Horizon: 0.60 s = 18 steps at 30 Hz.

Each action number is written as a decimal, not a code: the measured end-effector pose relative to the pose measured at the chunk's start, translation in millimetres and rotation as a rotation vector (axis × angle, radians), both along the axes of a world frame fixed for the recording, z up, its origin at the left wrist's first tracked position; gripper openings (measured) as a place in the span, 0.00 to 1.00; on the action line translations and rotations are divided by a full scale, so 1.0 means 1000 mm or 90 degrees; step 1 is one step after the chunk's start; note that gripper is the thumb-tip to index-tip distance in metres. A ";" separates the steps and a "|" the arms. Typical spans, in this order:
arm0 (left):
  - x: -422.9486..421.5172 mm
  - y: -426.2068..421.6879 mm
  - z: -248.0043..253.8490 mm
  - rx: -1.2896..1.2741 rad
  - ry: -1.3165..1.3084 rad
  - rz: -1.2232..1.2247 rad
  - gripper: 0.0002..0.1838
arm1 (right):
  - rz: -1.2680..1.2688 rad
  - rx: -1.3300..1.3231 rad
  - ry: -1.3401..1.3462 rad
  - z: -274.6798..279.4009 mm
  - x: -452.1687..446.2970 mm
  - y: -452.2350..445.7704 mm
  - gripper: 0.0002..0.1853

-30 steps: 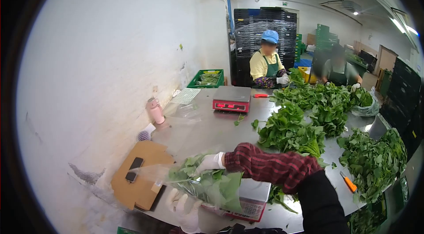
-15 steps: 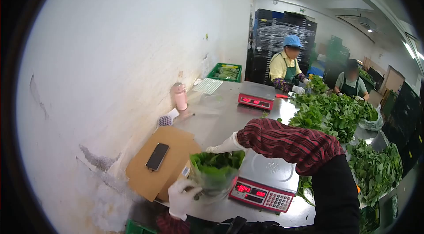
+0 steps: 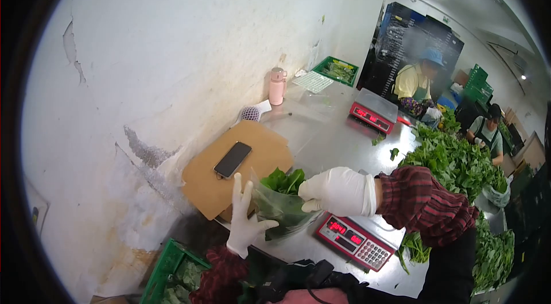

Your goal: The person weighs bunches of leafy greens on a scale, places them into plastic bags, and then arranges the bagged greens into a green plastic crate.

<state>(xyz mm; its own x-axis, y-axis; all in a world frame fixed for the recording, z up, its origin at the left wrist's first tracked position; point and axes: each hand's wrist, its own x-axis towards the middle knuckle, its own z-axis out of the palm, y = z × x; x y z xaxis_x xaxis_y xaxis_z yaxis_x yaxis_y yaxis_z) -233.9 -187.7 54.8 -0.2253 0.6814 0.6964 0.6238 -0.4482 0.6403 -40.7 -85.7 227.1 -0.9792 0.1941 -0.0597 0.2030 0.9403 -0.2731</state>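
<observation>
A clear plastic bag of leafy greens (image 3: pixel 281 212) is held over the table's near edge, leaves showing at its open top. My right hand (image 3: pixel 338 190), in a white glove, pinches the bag's right rim. On the bag's left side is my left hand (image 3: pixel 245 221), also white-gloved, with fingers stretched upward and thumb out against or close to the plastic; contact is unclear. Just right of the bag stands a red weighing scale (image 3: pixel 359 241) with lit red digits, its plate partly hidden by my right arm.
A phone (image 3: pixel 233 159) lies on cardboard (image 3: pixel 201 189) by the wall. Behind are a pink bottle (image 3: pixel 276 87), a second scale (image 3: pixel 373 111) and a green crate (image 3: pixel 336 70). Greens (image 3: pixel 453 157) are heaped at right, near two co-workers. Another crate (image 3: pixel 155 275) sits low left.
My view has turned, shifting the scene. My right hand has come from the bag's far side to its right rim. My left fingers have uncurled and spread upward.
</observation>
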 end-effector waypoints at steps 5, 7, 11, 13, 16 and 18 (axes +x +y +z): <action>0.022 0.013 0.005 -0.188 -0.526 -0.380 0.65 | -0.069 0.117 0.187 0.022 0.007 0.009 0.08; 0.033 0.011 0.012 -0.162 -0.579 -0.367 0.64 | -0.074 0.107 0.305 0.014 0.010 0.021 0.09; 0.030 0.024 -0.038 -0.109 -0.407 -0.350 0.65 | -0.172 -0.051 0.219 0.007 0.037 0.020 0.09; 0.037 0.023 -0.020 -0.146 -0.466 -0.349 0.64 | -0.089 0.001 0.329 0.057 0.073 0.048 0.07; 0.044 0.027 -0.010 -0.185 -0.576 -0.351 0.60 | -0.464 0.129 0.515 0.153 0.128 0.015 0.09; 0.044 0.034 -0.013 -0.235 -0.573 -0.341 0.58 | -0.445 0.284 0.661 0.184 0.187 0.003 0.12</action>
<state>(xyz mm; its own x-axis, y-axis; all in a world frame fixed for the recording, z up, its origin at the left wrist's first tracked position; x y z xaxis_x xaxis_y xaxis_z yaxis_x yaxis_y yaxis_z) -190.1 -154.0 41.3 -0.1606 0.9738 0.1610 -0.3535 -0.2091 0.9118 146.3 -82.8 410.9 -0.2184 0.4797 0.8498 0.5634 0.7730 -0.2916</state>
